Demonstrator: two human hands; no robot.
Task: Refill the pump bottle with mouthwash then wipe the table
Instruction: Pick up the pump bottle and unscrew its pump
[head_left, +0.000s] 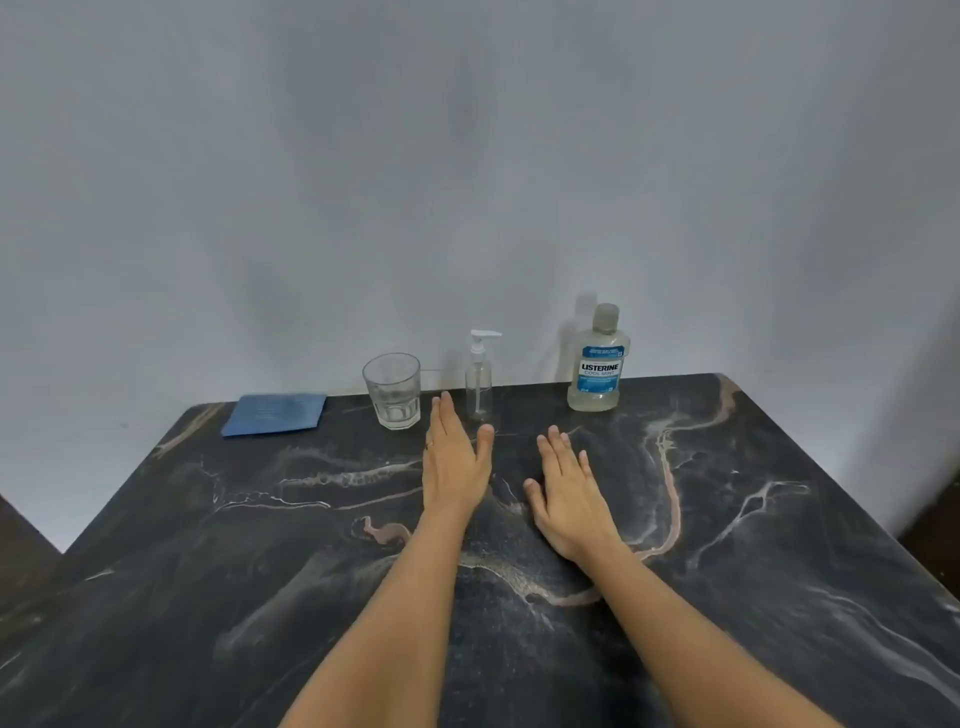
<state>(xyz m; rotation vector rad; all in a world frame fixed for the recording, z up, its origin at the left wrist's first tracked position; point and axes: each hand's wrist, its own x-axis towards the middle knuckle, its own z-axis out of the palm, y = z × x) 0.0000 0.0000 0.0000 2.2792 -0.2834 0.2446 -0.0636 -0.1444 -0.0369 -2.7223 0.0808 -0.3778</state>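
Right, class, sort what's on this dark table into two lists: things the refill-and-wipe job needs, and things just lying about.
For the job:
pump bottle, clear, seemingly empty
mouthwash bottle, cap on
folded blue cloth, for wiping
table itself

Just lying about:
drinking glass, which the task does not name

Clear glass (391, 389) near grey wall (467, 156)
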